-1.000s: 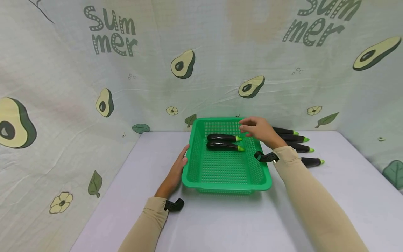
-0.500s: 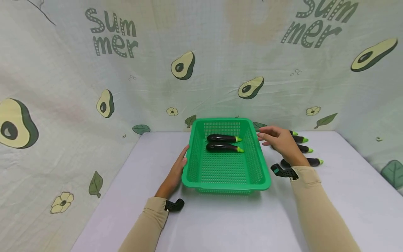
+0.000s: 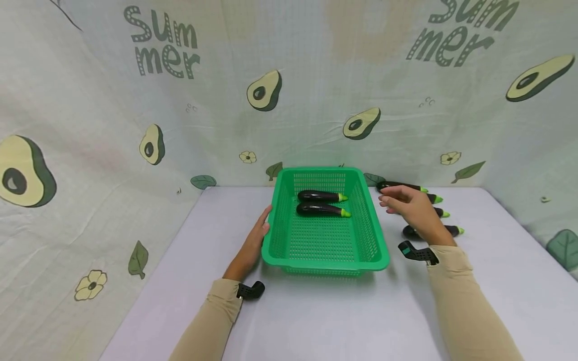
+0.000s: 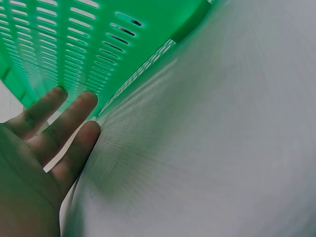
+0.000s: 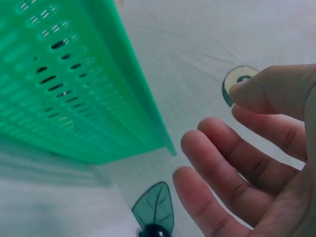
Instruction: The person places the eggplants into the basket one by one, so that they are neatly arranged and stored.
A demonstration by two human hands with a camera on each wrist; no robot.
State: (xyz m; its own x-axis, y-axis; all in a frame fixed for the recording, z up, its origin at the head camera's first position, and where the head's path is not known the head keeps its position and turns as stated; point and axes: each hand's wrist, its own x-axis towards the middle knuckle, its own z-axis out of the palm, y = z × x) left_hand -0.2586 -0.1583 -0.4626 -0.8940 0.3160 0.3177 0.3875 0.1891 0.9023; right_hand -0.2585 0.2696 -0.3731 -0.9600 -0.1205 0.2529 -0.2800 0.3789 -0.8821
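A green perforated plastic basket (image 3: 325,265) holds two dark eggplants, a rear one (image 3: 316,196) and a front one (image 3: 317,209), lying side by side with their green stems to the right. My left hand (image 3: 249,245) rests along the basket's left side; in the left wrist view its extended fingers (image 4: 81,111) lie against the slotted wall. To the right of the basket, my right hand (image 3: 416,211) hovers with loosely bent fingers and nothing in its grasp. It partly covers the loose eggplants beneath it, including the nearest one (image 3: 453,230) and the farthest (image 3: 393,186).
Several eggplants lie in a rough column on the white tabletop (image 3: 316,321), right of the basket. A printed cloth (image 3: 311,140) with avocados and "summer" lettering hangs behind the table and along its sides. Each wrist wears a black strap.
My right hand has moved right, from over the basket's back right corner to above the loose eggplants. The left hand stays at the basket's side, and the two eggplants inside lie as before.
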